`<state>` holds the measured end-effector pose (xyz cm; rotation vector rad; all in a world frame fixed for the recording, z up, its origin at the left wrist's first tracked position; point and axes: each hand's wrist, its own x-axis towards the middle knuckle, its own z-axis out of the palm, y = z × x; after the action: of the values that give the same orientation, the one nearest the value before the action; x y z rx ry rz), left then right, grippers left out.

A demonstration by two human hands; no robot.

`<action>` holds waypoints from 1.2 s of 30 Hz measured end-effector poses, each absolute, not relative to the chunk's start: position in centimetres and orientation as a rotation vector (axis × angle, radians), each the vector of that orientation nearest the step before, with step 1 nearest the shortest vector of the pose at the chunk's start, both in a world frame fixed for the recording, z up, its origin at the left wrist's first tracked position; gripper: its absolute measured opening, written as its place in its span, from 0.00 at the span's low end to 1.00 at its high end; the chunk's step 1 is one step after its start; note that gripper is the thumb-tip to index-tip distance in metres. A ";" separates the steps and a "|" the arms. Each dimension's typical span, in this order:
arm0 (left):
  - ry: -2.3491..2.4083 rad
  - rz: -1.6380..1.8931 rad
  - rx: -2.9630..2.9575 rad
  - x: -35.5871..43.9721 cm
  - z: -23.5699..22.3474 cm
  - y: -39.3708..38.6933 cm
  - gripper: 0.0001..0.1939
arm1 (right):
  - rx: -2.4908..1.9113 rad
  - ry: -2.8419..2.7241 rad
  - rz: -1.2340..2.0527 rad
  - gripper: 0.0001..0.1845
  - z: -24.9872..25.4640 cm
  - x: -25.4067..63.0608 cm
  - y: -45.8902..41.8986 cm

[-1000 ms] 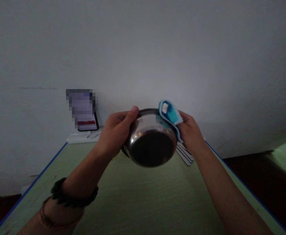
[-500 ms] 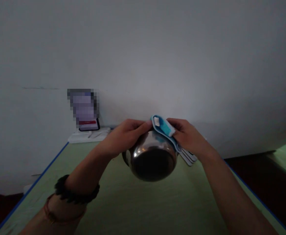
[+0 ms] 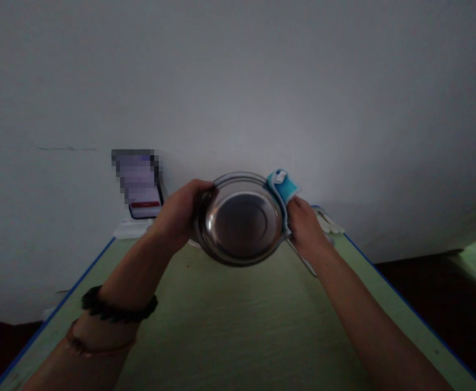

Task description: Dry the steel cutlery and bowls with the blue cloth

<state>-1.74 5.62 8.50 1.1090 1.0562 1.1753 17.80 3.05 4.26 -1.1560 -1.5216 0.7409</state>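
A round steel bowl [image 3: 240, 220] is held up above the green table [image 3: 238, 331], its open inside turned toward me. My left hand [image 3: 178, 217] grips its left rim with fingers wrapped round the edge. My right hand [image 3: 305, 228] presses a folded blue cloth [image 3: 284, 187] against the bowl's right rim, the cloth's white tag sticking up above my fingers.
A phone [image 3: 144, 190] leans against the white wall at the table's back left, on a white block [image 3: 129, 229]. Pale strips [image 3: 327, 221] lie behind my right hand. Blue tape edges the table; dark floor lies to the right.
The bowl was turned over: before, its dark underside faced me; now its inside does. It also rose, and the cloth shifted from the top rim to the right rim.
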 end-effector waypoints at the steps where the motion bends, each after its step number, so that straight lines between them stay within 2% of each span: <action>1: 1.052 1.050 1.198 -1.9 8.5 5.5 0.13 | -1.143 -1.576 0.756 0.21 4.8 18.1 2.7; 4: 0.950 0.730 1.558 -1.8 8.4 4.7 0.15 | -1.098 -1.806 0.799 0.15 6.5 18.5 1.7; 7: 0.875 0.684 1.707 -1.1 8.3 3.8 0.14 | -1.077 -1.870 0.766 0.14 7.1 18.0 1.2; 16: 0.972 1.131 1.353 -0.7 8.1 4.0 0.18 | -0.935 -1.305 0.908 0.13 4.7 17.5 2.9; 20: 0.954 1.500 1.050 0.5 7.2 4.5 0.16 | -0.972 -0.936 0.856 0.14 3.4 16.0 3.2; 24: 1.015 1.663 0.774 1.5 5.9 5.1 0.12 | -0.969 -0.702 0.868 0.12 2.3 14.6 3.4; 26: 1.020 1.614 0.719 1.2 6.0 5.4 0.09 | -0.948 -0.677 0.954 0.10 2.4 15.1 3.6; 28: 0.985 1.443 0.759 0.4 6.7 5.5 0.10 | -0.933 -0.753 1.065 0.08 3.1 16.5 3.6; 31: 0.953 0.950 0.980 -0.9 7.9 5.1 0.13 | -0.980 -1.115 1.206 0.07 4.8 18.9 3.0; 33: 0.895 0.724 1.153 -1.1 8.2 4.5 0.12 | -1.035 -1.433 1.192 0.07 5.9 19.8 2.3; 36: 0.853 0.695 1.438 -0.4 7.8 3.8 0.13 | -1.064 -1.733 1.076 0.09 6.7 19.7 1.5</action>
<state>-0.44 3.76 7.83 1.4384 0.8526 0.6951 19.65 1.53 6.75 -1.0644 -1.7334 1.0762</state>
